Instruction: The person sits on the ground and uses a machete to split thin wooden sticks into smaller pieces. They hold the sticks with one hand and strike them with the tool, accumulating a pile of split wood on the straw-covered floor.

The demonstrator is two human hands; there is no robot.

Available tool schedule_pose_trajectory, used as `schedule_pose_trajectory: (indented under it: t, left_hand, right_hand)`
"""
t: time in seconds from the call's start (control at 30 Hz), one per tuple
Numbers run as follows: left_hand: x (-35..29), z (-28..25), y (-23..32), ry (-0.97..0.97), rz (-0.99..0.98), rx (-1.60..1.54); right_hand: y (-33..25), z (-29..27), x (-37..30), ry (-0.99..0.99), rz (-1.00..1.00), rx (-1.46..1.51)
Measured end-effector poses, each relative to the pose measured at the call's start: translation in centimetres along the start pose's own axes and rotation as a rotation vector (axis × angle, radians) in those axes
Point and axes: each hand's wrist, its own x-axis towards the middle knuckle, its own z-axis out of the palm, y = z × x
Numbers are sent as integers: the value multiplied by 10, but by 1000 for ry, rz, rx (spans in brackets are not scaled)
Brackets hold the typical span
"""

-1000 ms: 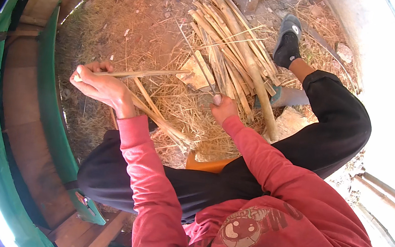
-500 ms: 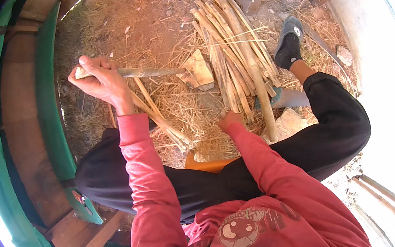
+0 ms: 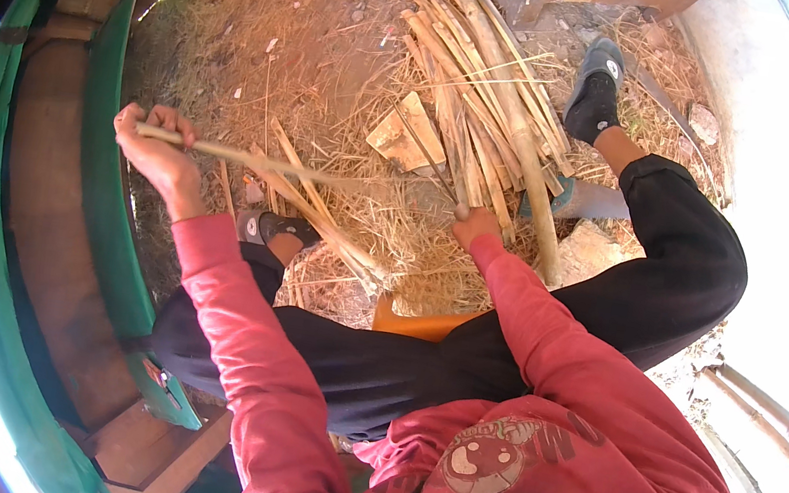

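Note:
My left hand (image 3: 154, 150), raised at the left, is closed round one end of a long, slim wooden stick (image 3: 236, 156). The stick's far end points right across the straw and looks smeared by motion. Low in front of me, my right hand (image 3: 476, 228) is closed round the handle of a machete. Its thin dark blade (image 3: 425, 150) is seen nearly edge-on, slanting up and left over a pale wooden block (image 3: 405, 131). Beside the block lies a heap of split sticks (image 3: 480, 107), with a thicker pole (image 3: 514, 112) across its top.
More split sticks (image 3: 327, 227) lie near my left foot (image 3: 278, 228). An orange seat (image 3: 429, 323) shows between my legs. Green-edged boards (image 3: 102, 175) stand at the left, a pale wall (image 3: 785, 120) at the right. Straw covers much of the ground.
My left hand has moved left and slightly down, drawing the stick's far end away from the wooden block. The machete blade now shows clearly over the block. The view has shifted slightly.

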Motion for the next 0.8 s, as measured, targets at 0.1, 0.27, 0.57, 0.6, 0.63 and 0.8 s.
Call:
schedule_pose_trajectory:
  t: [0.1,0.27,0.57,0.6,0.63,0.8]
  left_hand:
    - [13,-14,-16,35,-263,109]
    - [36,-41,-141,-7,-201,546]
    - [-86,10,-323,-504,152,1025]
    - [-126,76,-305,-638,-325,834]
    - [-149,95,-312,-726,-271,899]
    - [-254,143,-331,-799,-351,1074]
  right_hand:
    - [-13,-21,-2,34,-25,31]
    - [-16,-35,13,105,-3,241]
    - [-53,-82,-19,397,-91,535]
    - [-47,-100,-18,464,-78,577]
    - [-55,-106,-20,484,-105,637]
    - [-46,-121,-14,583,-125,694]
